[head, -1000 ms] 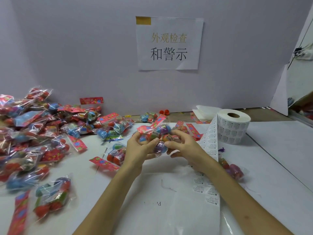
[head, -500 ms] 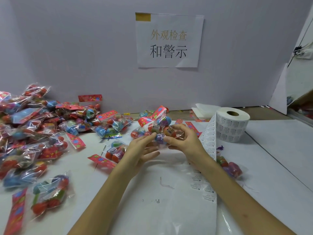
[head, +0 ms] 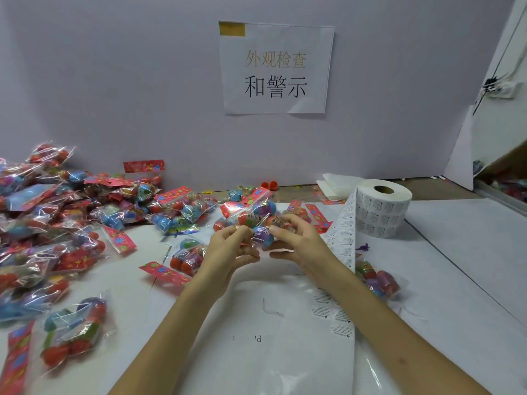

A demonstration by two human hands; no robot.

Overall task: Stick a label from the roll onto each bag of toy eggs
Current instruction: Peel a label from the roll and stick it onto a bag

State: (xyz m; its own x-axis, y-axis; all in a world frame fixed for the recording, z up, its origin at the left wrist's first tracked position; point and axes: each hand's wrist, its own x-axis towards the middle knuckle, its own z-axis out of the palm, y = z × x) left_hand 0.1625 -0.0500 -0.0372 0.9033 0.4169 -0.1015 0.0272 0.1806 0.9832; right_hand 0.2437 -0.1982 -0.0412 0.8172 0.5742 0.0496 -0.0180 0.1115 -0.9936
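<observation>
At centre frame, just above the table (head: 462,269), a clear bag of toy eggs (head: 256,213) with a red printed header is held between both hands, its header tilted toward the upper left. The left hand (head: 228,252) sits at the bag's lower left edge, palm facing right, thumb and forefinger pinched on the plastic and the other fingers curled beneath. The right hand (head: 302,246) takes the lower right edge, its forefinger laid over the top of the eggs and its thumb below, the fingers loosely curved round the bag. Both forearms enter from the bottom of the frame and converge on the bag. At right of centre stands the label roll (head: 383,212); its loose strip of labels (head: 342,238) runs down just beside the right wrist onto the table. A pile of bags (head: 57,223) fills the left of the frame, and one further bag (head: 379,280) lies at right, beyond the strip.
</observation>
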